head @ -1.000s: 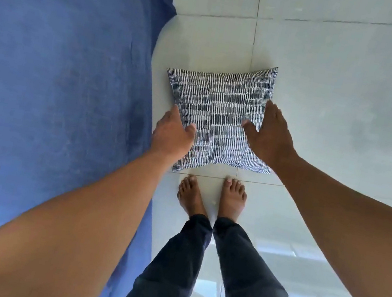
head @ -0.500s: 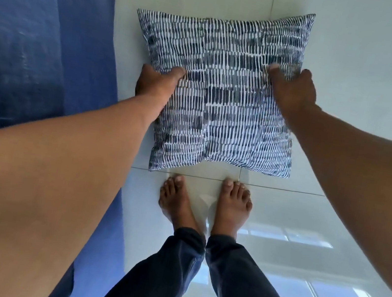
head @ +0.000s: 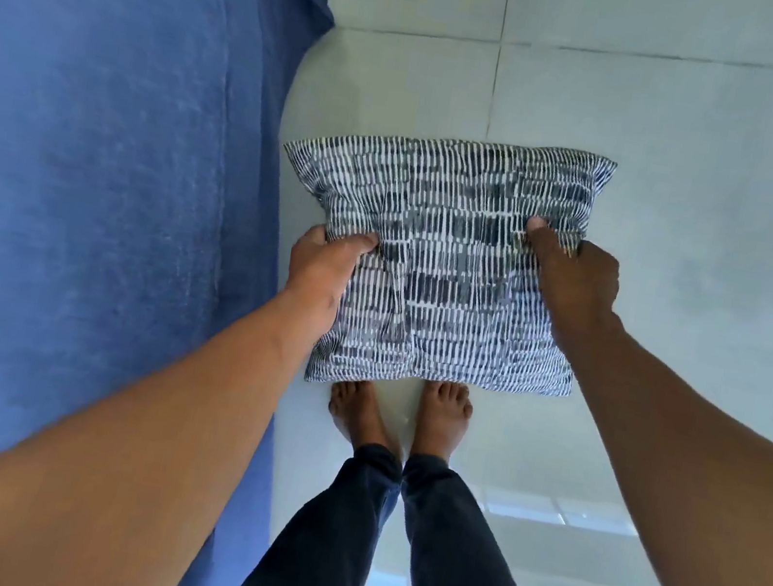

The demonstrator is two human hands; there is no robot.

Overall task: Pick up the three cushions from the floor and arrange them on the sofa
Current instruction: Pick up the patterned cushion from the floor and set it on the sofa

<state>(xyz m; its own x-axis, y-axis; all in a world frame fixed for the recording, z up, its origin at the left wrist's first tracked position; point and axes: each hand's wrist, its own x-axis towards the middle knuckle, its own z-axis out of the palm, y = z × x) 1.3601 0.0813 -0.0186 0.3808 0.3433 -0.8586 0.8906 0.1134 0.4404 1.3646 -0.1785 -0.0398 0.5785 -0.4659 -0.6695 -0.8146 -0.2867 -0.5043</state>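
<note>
One square cushion (head: 451,262) with a dark blue and white dashed pattern is held up in front of me, above the floor tiles and over my toes. My left hand (head: 325,267) pinches its left edge, thumb on top. My right hand (head: 573,278) grips its right edge, the fabric bunched under the fingers. The blue sofa (head: 91,151) fills the left of the view, its seat just left of the cushion. No other cushion is in sight.
Pale glossy floor tiles (head: 681,137) stretch ahead and to the right. My bare feet (head: 400,412) and dark trouser legs stand close beside the sofa's front edge.
My hands went from resting on the cushion on the floor to gripping both side edges. The cushion has come up off the tiles and now hangs over my feet.
</note>
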